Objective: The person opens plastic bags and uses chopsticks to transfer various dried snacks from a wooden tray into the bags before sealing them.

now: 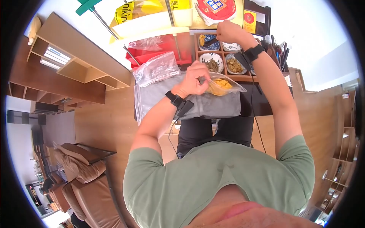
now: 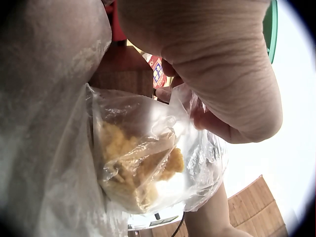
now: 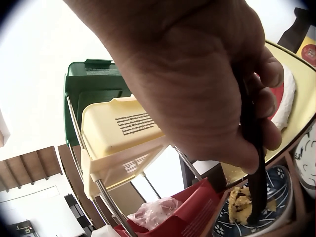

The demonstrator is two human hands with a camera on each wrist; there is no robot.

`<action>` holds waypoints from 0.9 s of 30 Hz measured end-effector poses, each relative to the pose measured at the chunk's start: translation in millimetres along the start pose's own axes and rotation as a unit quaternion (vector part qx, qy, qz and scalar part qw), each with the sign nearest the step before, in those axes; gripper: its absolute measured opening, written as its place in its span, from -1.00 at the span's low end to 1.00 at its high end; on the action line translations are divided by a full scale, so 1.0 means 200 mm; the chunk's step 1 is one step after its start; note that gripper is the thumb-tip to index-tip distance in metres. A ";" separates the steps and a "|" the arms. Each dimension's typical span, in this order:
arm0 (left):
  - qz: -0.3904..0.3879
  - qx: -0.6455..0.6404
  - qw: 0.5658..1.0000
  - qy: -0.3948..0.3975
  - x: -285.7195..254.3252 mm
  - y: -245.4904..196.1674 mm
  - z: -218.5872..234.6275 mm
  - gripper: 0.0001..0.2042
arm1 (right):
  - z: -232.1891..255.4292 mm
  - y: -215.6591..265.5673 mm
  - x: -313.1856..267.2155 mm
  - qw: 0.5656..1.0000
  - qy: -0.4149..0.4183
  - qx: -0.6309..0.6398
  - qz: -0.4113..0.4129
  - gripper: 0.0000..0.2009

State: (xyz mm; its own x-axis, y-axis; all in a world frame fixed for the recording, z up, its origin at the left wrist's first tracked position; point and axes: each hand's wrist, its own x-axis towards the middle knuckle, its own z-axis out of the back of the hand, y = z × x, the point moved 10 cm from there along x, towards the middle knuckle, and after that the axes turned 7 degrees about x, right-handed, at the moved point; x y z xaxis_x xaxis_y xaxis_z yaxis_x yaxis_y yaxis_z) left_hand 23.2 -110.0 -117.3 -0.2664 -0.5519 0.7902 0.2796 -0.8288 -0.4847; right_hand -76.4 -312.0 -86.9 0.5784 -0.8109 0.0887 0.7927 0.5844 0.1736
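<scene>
My left hand (image 1: 195,79) pinches the rim of a clear plastic bag (image 2: 131,103), which holds yellow dried pieces (image 1: 221,86). The bag's mouth stands apart toward the right in the head view. My right hand (image 1: 232,32) grips a slim black utensil (image 3: 256,180) over the divided wooden tray (image 1: 243,78). The utensil's lower tip is in a blue patterned bowl (image 3: 279,200), right beside yellow pieces (image 3: 239,206) lying there. Fingers and palm hide its upper part. Three more bowls sit in the tray, among them one with brownish-green pieces (image 1: 212,65) and one with yellow-brown pieces (image 1: 235,65).
At the left stands a tiered rack with a red bin (image 1: 182,49) and a cream bin (image 3: 118,126). An empty-looking plastic bag (image 1: 157,69) lies by a grey cloth (image 1: 171,102). Behind the tray is a round red-and-white package (image 1: 216,11); pens (image 1: 283,55) stand at right.
</scene>
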 end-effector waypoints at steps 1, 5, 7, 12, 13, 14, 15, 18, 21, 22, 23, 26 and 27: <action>0.000 0.001 1.000 0.002 0.00 0.00 0.00 -0.90 | -0.01 -0.01 -0.02 1.000 0.000 0.000 -0.001 -0.82; 0.003 0.005 1.000 0.002 0.00 0.01 0.00 -0.90 | -0.07 -0.08 -0.06 0.999 -0.020 0.030 0.018 -0.82; 0.003 0.000 1.000 0.004 0.00 0.00 -0.01 -0.90 | -0.09 -0.11 -0.07 0.999 -0.021 0.038 0.022 -0.82; 0.009 0.003 1.000 0.014 0.00 0.01 -0.01 -0.90 | -0.11 -0.11 -0.14 0.992 -0.044 0.109 0.051 -0.82; 0.010 0.003 1.000 0.016 0.00 0.01 -0.02 -0.90 | -0.11 -0.11 -0.15 0.992 -0.045 0.110 0.050 -0.82; 0.009 0.002 1.000 0.018 0.00 0.01 -0.02 -0.90 | -0.11 -0.11 -0.17 0.989 -0.051 0.124 0.058 -0.82; 0.010 0.001 1.000 0.017 0.00 0.01 -0.02 -0.90 | -0.11 -0.10 -0.18 0.987 -0.056 0.137 0.067 -0.82; 0.012 0.000 1.000 0.016 0.01 0.01 -0.02 -0.90 | -0.15 -0.11 -0.20 0.988 -0.053 0.129 0.072 -0.81; 0.013 0.001 1.000 0.017 0.01 0.01 -0.02 -0.91 | -0.18 -0.13 -0.21 0.988 -0.037 0.146 0.046 -0.76; 0.013 0.001 1.000 0.017 0.01 0.01 -0.02 -0.91 | -0.18 -0.13 -0.22 0.987 -0.038 0.147 0.044 -0.76; 0.011 0.001 1.000 0.019 0.01 0.01 -0.02 -0.91 | -0.17 -0.12 -0.22 0.987 -0.045 0.149 0.051 -0.77; 0.009 0.005 1.000 0.021 0.01 0.00 -0.02 -0.90 | -0.15 -0.12 -0.23 0.985 -0.061 0.147 0.059 -0.77; 0.009 0.007 1.000 0.021 0.01 0.00 -0.02 -0.90 | -0.14 -0.11 -0.23 0.985 -0.067 0.143 0.063 -0.76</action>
State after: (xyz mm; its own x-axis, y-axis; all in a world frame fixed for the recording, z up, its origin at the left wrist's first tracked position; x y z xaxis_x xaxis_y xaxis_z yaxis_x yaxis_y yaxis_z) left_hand 18.8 -111.6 -116.9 -0.3000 -0.5705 0.7645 0.2979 -0.8174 -0.4930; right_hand -114.9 -287.4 -122.7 0.6232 -0.7400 0.2530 0.6179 0.6642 0.4208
